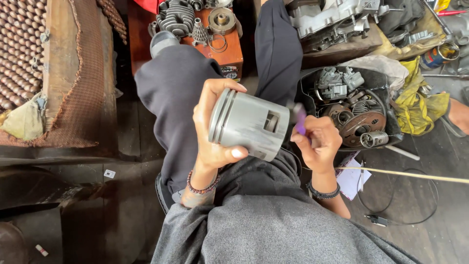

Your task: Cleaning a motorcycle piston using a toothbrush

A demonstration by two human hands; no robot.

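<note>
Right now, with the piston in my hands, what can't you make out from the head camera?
- Purple item at the right hand: motion-blurred, half behind the piston; its kind is unclear.
- Piston's open end: faces away, interior hidden.
- Piston's underside: covered by the left hand.
- Engine casing: cut off by the top edge.

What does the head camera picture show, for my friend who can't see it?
A person's left hand holds a grey metal piston sideways over their lap, while the right hand pinches a small purple thing at its open end. A black tub of engine parts sits nearby.
</note>
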